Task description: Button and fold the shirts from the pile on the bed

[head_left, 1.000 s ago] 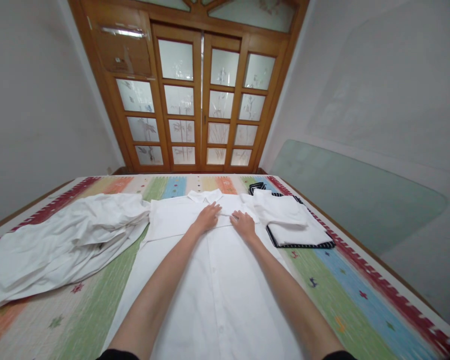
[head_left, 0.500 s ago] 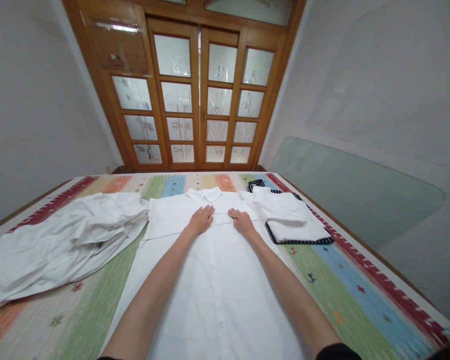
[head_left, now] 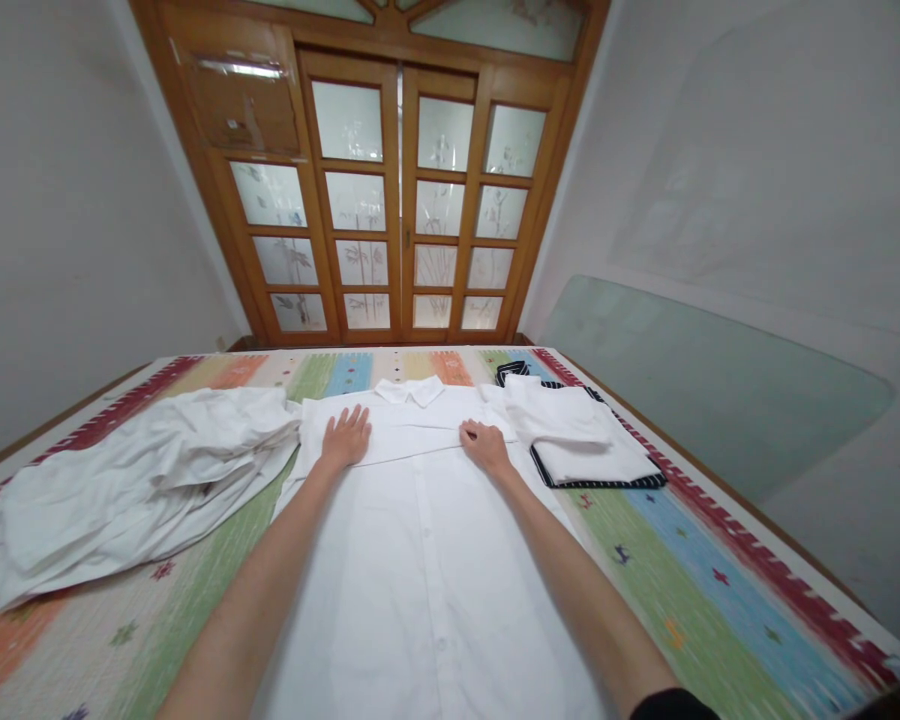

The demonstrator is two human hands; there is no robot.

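A white button-up shirt [head_left: 390, 560] lies flat, front side up, its collar [head_left: 411, 391] at the far end. Its sleeves are folded across the chest in a band below the collar. My left hand [head_left: 347, 440] rests flat on the left part of this band, fingers spread. On the right part, my right hand [head_left: 484, 445] is closed, its fingers curled against the sleeve fabric. The fabric inside its fingers is mostly hidden.
A crumpled white garment [head_left: 157, 460] lies on the left. To the right sits a folded white garment [head_left: 577, 430] on black striped cloth [head_left: 607, 482]. Colourful striped cloth [head_left: 690, 560] covers the surface. Beyond its far edge stand wooden glass-paned doors [head_left: 400, 250].
My left hand has slid left from near the shirt's middle to its left side, fingers now spread. My right hand has stayed nearly in place, its fingers curling in more.
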